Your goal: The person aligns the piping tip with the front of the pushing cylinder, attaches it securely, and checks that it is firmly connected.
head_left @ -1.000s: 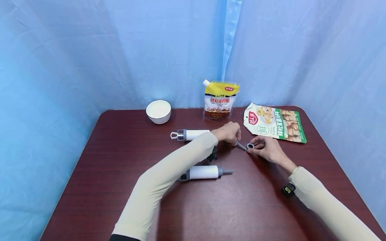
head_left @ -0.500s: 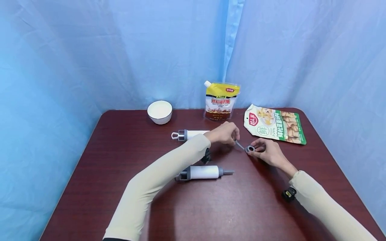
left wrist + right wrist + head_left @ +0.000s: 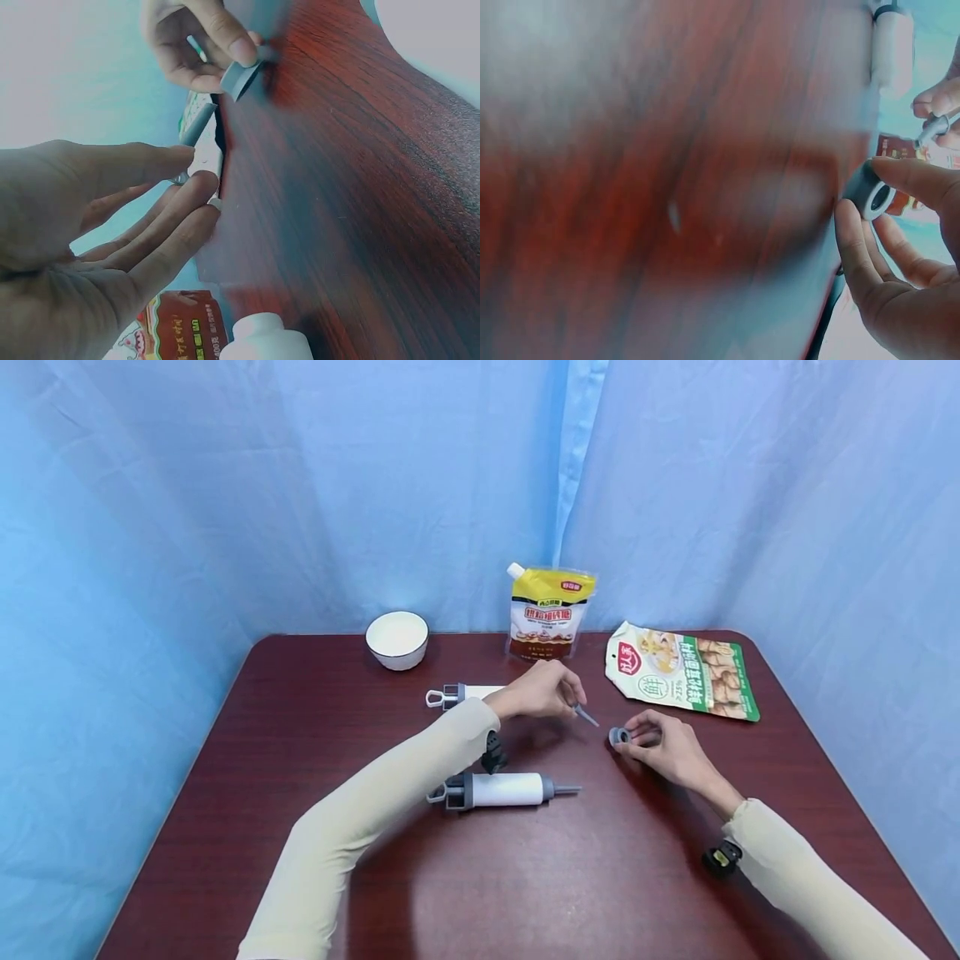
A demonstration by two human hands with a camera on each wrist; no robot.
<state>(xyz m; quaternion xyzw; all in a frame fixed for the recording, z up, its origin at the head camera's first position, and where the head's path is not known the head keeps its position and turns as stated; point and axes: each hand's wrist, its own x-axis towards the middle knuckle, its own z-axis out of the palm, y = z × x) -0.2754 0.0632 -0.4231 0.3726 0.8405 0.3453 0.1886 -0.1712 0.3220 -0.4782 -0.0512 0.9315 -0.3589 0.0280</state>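
My left hand (image 3: pixel 538 692) pinches a thin grey nozzle (image 3: pixel 587 717) between thumb and fingers, its free end pointing right. Opposite it, my right hand (image 3: pixel 672 750) holds a grey ring-shaped cap (image 3: pixel 619 737) at its edge; the right wrist view shows the hole in this cap (image 3: pixel 877 196). A short gap separates nozzle and cap. Below the left forearm lies a white syringe-like tube (image 3: pixel 507 789) with a grey handle at the left and a thin nozzle at the right. A second such tube (image 3: pixel 483 692) lies behind, its right end hidden by the left hand.
A white bowl (image 3: pixel 397 642) stands at the back left of the dark red table (image 3: pixel 510 893). Near the back edge stands a yellow and white spouted pouch (image 3: pixel 551 614). A green and white food packet (image 3: pixel 684 672) lies flat behind the right hand. Blue curtains (image 3: pixel 420 485) surround the table.
My left hand has drawn the nozzle leftward, away from the cap it overlapped a second ago. The cap has tilted in my right hand, which stays almost in place.
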